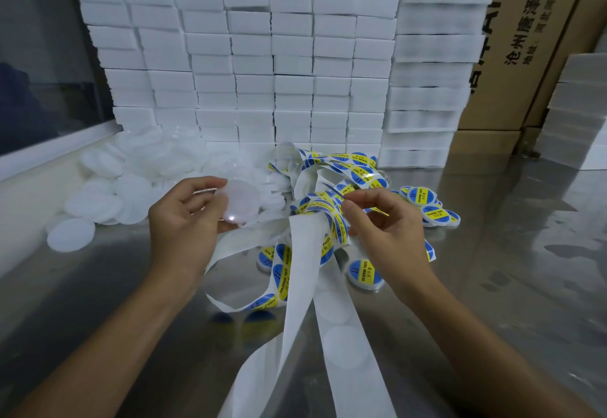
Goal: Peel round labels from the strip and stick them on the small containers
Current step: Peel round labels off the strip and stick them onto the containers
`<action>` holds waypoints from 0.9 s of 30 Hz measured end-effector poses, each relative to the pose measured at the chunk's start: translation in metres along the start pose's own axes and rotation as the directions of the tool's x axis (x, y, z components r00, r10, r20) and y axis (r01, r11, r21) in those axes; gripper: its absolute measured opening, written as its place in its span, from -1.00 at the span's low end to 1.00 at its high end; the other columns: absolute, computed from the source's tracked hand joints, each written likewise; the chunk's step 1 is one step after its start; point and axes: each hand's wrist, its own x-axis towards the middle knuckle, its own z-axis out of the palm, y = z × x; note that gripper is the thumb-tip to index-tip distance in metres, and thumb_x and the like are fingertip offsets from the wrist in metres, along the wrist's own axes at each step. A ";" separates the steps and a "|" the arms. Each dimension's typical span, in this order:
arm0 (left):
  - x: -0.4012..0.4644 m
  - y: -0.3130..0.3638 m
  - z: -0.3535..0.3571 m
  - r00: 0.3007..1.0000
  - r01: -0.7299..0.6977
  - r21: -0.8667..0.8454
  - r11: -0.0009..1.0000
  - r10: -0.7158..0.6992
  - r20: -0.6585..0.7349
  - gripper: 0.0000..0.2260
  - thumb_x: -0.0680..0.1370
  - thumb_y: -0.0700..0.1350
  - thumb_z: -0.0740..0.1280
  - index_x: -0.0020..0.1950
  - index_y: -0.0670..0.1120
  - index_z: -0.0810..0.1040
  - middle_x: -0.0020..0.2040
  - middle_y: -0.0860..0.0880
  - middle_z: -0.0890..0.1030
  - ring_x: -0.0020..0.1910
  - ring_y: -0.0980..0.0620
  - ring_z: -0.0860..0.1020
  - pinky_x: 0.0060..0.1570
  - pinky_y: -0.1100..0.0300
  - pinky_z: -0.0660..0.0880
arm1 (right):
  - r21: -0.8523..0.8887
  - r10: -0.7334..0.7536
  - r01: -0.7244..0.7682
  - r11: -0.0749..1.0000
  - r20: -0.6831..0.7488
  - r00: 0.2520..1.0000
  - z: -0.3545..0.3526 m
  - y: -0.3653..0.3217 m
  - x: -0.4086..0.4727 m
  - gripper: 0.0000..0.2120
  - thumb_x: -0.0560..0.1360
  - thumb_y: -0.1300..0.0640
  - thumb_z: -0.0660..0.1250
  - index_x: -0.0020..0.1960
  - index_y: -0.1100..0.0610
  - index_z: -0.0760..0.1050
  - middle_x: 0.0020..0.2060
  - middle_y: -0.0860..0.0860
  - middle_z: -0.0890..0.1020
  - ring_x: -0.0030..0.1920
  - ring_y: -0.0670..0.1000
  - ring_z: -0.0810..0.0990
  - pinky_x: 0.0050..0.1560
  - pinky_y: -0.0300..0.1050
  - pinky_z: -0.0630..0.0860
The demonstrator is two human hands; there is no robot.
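Observation:
My left hand [187,210] holds a small round translucent container [239,202] by its edge, its flat face turned toward me, with no label on it. My right hand [381,220] pinches the label strip [302,273] where blue-and-yellow round labels [338,230] sit on white backing. The strip loops and tangles between my hands, and its bare tail runs down to the frame's bottom edge. Labelled containers [364,271] lie on the steel table below and to the right of my right hand.
A heap of unlabelled white containers [108,194] lies at the left. More labelled ones [433,210] sit at the right. Stacked white foam blocks [295,66] form a wall behind, with cardboard boxes [525,39] beyond. The steel tabletop [525,253] stretches to the right.

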 end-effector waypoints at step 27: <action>-0.019 -0.005 0.021 0.916 0.346 -0.318 0.883 -0.244 0.319 -0.80 0.24 -0.28 0.46 -0.15 -0.17 0.64 -0.12 -0.23 0.70 -0.12 -0.17 0.70 -0.21 0.14 0.63 | -0.038 -0.070 0.064 0.997 -0.168 0.983 0.012 -0.011 -0.007 -0.87 0.47 0.20 0.46 -0.13 -0.03 0.62 -0.05 0.02 0.59 -0.21 -0.08 0.64 -0.25 -0.24 0.52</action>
